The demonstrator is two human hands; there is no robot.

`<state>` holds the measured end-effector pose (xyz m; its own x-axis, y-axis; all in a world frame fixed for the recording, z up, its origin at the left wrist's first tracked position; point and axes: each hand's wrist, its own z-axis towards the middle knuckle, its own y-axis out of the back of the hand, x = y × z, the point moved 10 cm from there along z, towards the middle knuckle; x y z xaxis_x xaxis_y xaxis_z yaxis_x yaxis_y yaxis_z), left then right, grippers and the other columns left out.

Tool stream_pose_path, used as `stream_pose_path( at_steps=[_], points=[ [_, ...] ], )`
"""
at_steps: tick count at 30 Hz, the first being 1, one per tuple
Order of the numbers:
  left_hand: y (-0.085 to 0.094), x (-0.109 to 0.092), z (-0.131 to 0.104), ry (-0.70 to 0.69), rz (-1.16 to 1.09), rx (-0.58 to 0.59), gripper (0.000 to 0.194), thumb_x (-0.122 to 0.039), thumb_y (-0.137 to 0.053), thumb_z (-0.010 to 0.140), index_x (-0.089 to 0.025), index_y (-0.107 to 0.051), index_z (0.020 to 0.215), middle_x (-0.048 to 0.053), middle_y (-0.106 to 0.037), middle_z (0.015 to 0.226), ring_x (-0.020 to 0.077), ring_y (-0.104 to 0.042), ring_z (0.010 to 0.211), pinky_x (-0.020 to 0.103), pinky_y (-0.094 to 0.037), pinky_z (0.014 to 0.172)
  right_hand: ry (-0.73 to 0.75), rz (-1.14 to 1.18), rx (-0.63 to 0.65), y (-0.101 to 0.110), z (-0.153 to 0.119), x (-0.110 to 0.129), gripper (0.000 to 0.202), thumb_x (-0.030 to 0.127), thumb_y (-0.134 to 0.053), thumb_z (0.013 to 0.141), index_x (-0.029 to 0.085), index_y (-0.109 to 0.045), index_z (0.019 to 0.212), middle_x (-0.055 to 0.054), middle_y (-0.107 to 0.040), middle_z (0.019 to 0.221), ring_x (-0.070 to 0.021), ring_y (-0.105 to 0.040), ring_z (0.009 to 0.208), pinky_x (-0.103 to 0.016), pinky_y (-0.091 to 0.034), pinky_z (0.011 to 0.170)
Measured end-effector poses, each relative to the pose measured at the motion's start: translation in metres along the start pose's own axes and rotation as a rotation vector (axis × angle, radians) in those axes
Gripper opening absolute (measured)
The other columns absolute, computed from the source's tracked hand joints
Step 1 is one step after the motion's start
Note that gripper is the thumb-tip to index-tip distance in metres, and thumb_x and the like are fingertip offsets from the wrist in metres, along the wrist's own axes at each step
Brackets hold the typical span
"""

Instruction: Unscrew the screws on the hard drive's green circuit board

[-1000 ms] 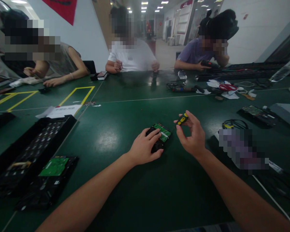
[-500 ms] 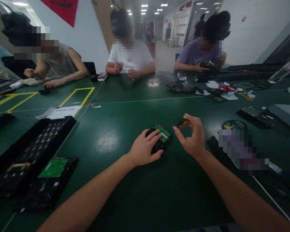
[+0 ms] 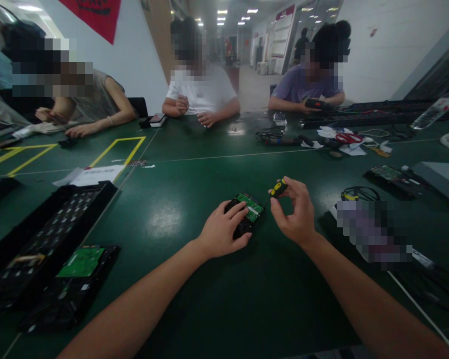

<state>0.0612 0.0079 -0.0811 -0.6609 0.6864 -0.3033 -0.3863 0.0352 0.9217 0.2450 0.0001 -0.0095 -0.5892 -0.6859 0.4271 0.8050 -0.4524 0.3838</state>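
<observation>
Right hand (image 3: 295, 213) pinches a small black-and-yellow screwdriver (image 3: 278, 188) by its handle, thumb and fingertips closed on it, rest of the hand curled loosely. Left hand (image 3: 223, 230) lies open, palm down, fingers spread over a black rectangular hard drive with a green circuit board (image 3: 252, 207); fingers touch its top, thumb at the near end. Can't tell if it squeezes the edges. Drive is mid-table, board up, on the dark green tabletop (image 3: 243, 309). Screwdriver is held up just right of the drive, handle slanted, low end toward it; tip too small to read, so contact unclear. Further left: a second black drive with a green board (image 3: 80, 262), beside a long black open-topped tray with rows of small metallic parts (image 3: 56, 224). White paper sheet (image 3: 101, 174) at the tray's far end. Right side: a pixelated purple-grey object (image 3: 372, 232), a coiled black cable with a yellow part (image 3: 359, 194) just beyond it, then another black unit with a green board (image 3: 392, 179) near a flat grey box (image 3: 441, 177). Across the table: a person in white (image 3: 202, 92), one in purple (image 3: 295, 85), one in a sleeveless grey top (image 3: 101, 94).
</observation>
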Motion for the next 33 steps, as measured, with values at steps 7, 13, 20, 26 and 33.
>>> stream_pose_path(
  at_steps=[7, 13, 20, 26, 33],
  points=[
    [0.000, 0.001, -0.001, 0.002, -0.014, -0.010, 0.073, -0.060, -0.065, 0.094, -0.024, -0.054, 0.157, 0.008, -0.050, 0.166, 0.0456, -0.038, 0.152, 0.066, -0.043, 0.120, -0.015, -0.051, -0.056, 0.004, -0.001, -0.005, 0.073, 0.021, -0.076, 0.091, 0.033, -0.043, 0.155, -0.011, -0.059, 0.131, -0.0237, -0.068, 0.095, -0.044, -0.068, 0.073],
    [0.000, 0.000, 0.000, 0.004, -0.006, -0.004, 0.073, -0.060, -0.065, 0.094, -0.023, -0.055, 0.156, 0.009, -0.050, 0.166, 0.0460, -0.038, 0.152, 0.066, -0.043, 0.120, -0.012, -0.028, -0.025, 0.003, 0.000, -0.002, 0.071, 0.020, -0.071, 0.093, 0.032, -0.042, 0.157, -0.012, -0.059, 0.135, -0.0262, -0.069, 0.101, -0.049, -0.068, 0.081],
    [-0.001, 0.001, -0.001, 0.008, 0.001, -0.009, 0.072, -0.061, -0.063, 0.095, -0.023, -0.054, 0.157, 0.009, -0.050, 0.166, 0.0460, -0.038, 0.152, 0.066, -0.045, 0.118, 0.015, -0.083, -0.085, 0.011, 0.003, 0.003, 0.071, 0.021, -0.078, 0.090, 0.034, -0.047, 0.153, -0.010, -0.060, 0.129, -0.0248, -0.066, 0.097, -0.044, -0.067, 0.072],
    [-0.004, 0.004, 0.002, 0.028, 0.015, -0.005, 0.071, -0.062, -0.059, 0.098, -0.025, -0.052, 0.159, 0.007, -0.048, 0.167, 0.0463, -0.035, 0.154, 0.067, -0.041, 0.120, 0.015, -0.069, -0.023, 0.006, 0.005, 0.006, 0.067, 0.016, -0.067, 0.096, 0.034, -0.046, 0.157, -0.011, -0.060, 0.139, -0.0256, -0.070, 0.105, -0.048, -0.068, 0.086],
    [-0.005, 0.007, 0.005, 0.031, 0.016, 0.011, 0.074, -0.062, -0.060, 0.098, -0.024, -0.050, 0.160, 0.007, -0.046, 0.169, 0.0471, -0.034, 0.154, 0.067, -0.040, 0.120, 0.046, -0.093, -0.071, 0.011, 0.005, 0.007, 0.067, 0.019, -0.075, 0.093, 0.034, -0.049, 0.153, -0.009, -0.062, 0.131, -0.0257, -0.067, 0.103, -0.045, -0.068, 0.077]
  ],
)
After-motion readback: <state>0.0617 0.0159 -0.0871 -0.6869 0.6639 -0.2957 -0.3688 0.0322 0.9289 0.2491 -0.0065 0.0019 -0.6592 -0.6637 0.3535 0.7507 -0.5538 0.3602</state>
